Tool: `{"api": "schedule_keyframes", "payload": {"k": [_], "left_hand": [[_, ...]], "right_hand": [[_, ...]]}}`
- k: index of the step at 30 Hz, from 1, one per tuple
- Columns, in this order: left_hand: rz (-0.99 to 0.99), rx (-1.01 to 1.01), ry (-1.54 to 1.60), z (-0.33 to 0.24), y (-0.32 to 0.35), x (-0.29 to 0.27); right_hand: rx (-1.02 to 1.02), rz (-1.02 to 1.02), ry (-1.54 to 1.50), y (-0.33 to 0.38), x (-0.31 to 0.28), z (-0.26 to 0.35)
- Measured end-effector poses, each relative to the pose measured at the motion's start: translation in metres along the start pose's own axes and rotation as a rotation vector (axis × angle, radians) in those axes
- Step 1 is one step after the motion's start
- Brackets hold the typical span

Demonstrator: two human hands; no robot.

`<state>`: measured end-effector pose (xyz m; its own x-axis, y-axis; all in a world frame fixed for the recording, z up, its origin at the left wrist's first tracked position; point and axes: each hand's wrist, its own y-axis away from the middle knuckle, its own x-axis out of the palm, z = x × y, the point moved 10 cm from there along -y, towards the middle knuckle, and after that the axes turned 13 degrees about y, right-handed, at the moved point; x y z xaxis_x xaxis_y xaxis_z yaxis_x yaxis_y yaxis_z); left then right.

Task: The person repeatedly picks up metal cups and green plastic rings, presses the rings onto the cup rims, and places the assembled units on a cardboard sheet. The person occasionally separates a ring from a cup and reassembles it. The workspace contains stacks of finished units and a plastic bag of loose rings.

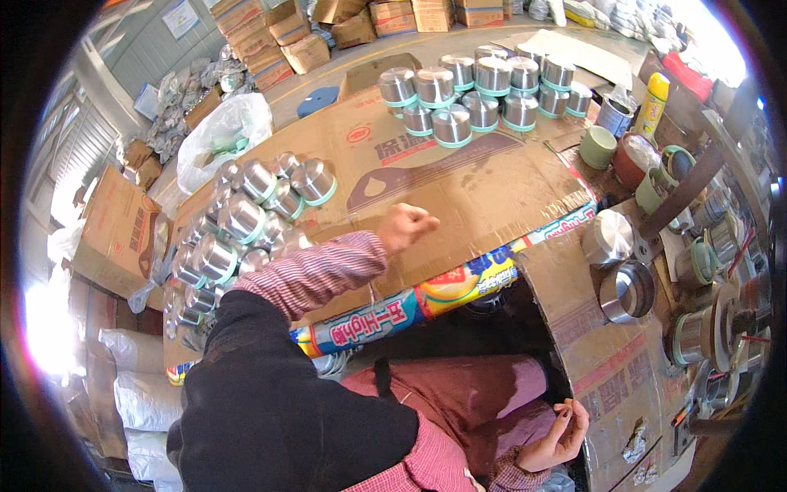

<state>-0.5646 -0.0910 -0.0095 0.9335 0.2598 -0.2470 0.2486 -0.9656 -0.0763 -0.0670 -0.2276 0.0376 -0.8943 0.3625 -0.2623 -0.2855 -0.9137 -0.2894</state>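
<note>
Evidently, the cardboard [328, 131] serves to cushion the steel cups [452, 125], which form two groups. Far cups [493, 75] stand close-packed, green rims [453, 144] down, probably for stability; near cups [241, 218] crowd beside the left sleeve [320, 266]. Left hand [405, 228]: fingers curled into a loose fist over the cardboard, right of the near cups; nothing visible in its grasp, contents unconfirmed. Right hand [561, 439]: half-open beside the lap [459, 394], fingers bent, apparently empty, perhaps merely resting.

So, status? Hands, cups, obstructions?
Left hand over cardboard; right hand beside lap. Metal cups unheld, grouped left and far side. Left group could crowd left sleeve.
</note>
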Motion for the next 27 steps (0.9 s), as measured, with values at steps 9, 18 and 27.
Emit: {"api": "schedule_keyframes", "payload": {"k": [9,18,27], "left_hand": [[-0.490,-0.313,-0.957,-0.002,-0.012,-0.278],[-0.238,0.018,-1.167,0.002,0.004,-0.265],[-0.416,0.233,-0.885,-0.007,-0.004,-0.297]], "right_hand": [[0.028,0.034,0.026,0.018,0.009,0.006],[0.089,0.094,0.029,0.034,0.025,0.010],[0.101,0.110,0.020,0.040,0.030,0.015]]}}
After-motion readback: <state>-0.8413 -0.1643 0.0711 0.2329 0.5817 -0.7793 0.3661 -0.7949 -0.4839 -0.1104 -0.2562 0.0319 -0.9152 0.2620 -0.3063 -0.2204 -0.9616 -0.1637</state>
